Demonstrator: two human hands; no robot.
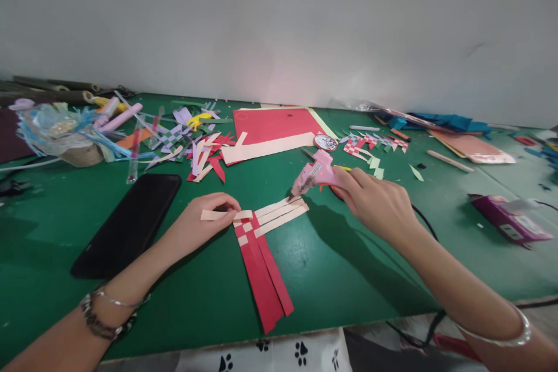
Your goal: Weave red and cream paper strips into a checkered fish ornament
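Note:
My left hand [204, 218] pinches the left ends of the cream paper strips [279, 213], pressing them to the green table [340, 256]. These strips are woven through red paper strips [264, 276] that run toward the front edge. My right hand [375, 197] grips a pink glue gun [314, 174]. Its nozzle points down at the right part of the weave, close to the cream strips.
A black phone [131, 221] lies left of my left hand. Behind are a red sheet [274, 123], cut paper scraps [192, 145], a small round tin [325, 142], blue paper [440, 122] and a purple box [510, 221] at right. A white wall stands behind the table.

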